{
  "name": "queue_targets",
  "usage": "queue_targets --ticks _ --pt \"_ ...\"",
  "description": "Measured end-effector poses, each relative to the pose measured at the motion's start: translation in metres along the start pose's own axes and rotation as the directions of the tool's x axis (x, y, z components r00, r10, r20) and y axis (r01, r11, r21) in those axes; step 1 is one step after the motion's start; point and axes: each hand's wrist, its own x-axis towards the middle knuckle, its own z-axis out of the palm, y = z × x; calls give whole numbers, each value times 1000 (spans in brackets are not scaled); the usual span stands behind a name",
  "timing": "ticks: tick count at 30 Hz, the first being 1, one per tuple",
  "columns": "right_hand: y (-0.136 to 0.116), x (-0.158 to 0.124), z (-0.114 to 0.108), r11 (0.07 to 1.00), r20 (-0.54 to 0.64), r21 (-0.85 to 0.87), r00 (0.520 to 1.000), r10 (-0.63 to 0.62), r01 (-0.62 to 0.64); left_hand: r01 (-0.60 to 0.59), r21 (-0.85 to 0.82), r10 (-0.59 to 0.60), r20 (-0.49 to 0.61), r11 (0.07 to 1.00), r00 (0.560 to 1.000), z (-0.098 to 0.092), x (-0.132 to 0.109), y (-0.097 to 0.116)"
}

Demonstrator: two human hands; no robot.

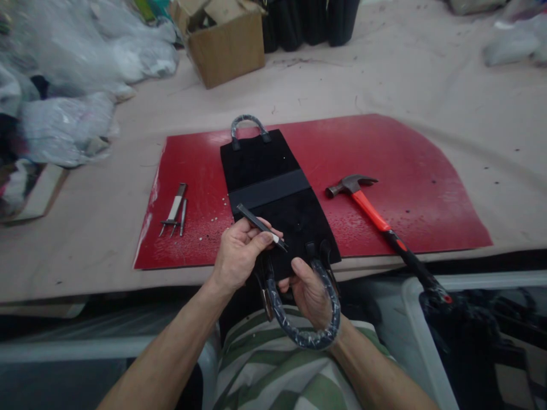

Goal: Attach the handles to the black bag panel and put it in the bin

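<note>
My left hand (239, 253) is closed round a dark metal punch (253, 218), its narrow end pointing down to the right over the black panel. My right hand (314, 293) reaches through the lower handle (305, 341) and pinches the near edge of the black bag panel (273, 162), thumb on top; its other fingers are partly hidden. Both rounded handles are wrapped in clear film, the far handle (247, 118) lying at the panel's other end. A smoother band crosses the panel's middle. Its near end hangs over the table edge.
A red mat (363, 148) lies under the panel. On it are a claw hammer (370, 208) to the right and a pronged tool (175, 208) with a thin metal rod (183, 217) to the left. Behind stands a cardboard box (228, 54); plastic bags (68, 125) pile up at left.
</note>
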Motion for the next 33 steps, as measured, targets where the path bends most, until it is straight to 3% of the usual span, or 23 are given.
queue_targets --ticks 14,21,33 --pt "0 -2 3 998 36 -6 997 -69 69 40 140 -44 29 989 999 9 3 23" --pt "3 0 0 998 32 -16 997 -63 64 47 78 -51 62 996 997 4 -2 19" --pt "4 1 -2 997 19 -27 997 -71 71 9 112 -13 39 994 999 3 -7 13"
